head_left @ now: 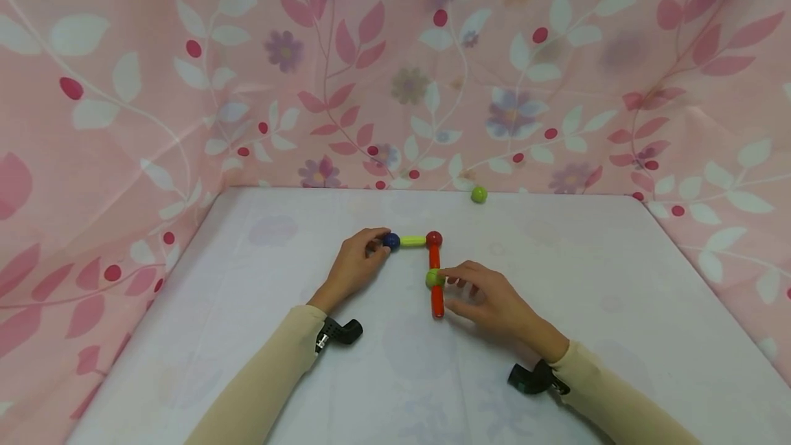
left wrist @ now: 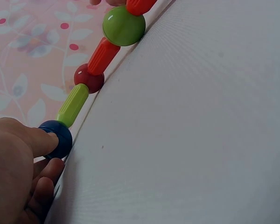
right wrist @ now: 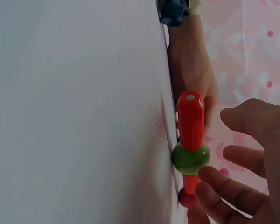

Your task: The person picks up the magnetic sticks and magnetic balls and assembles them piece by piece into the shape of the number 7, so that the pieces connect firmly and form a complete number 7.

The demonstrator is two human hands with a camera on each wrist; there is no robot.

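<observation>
An L-shaped chain of toy balls and rods lies on the table. At its left end is a blue ball (head_left: pixel 392 242), which my left hand (head_left: pixel 355 263) pinches between thumb and fingers. From it a yellow-green rod (head_left: pixel 413 241) runs to a red ball (head_left: pixel 434 239) at the corner. A red rod (head_left: pixel 434 257) leads from there towards me to a green ball (head_left: pixel 432 279). Beyond that ball, a second red rod (right wrist: pixel 191 121) ends the chain with a small grey disc on its tip. My right hand (head_left: pixel 491 297) has its fingers spread loosely beside the green ball, fingertips at its side.
A loose green ball (head_left: pixel 478 195) sits at the table's back edge. The white table (head_left: pixel 383 390) meets a pink flowered cloth (head_left: pixel 395 53) behind. Black wrist cameras stick out from the left sleeve (head_left: pixel 272 369) and the right sleeve (head_left: pixel 612 390).
</observation>
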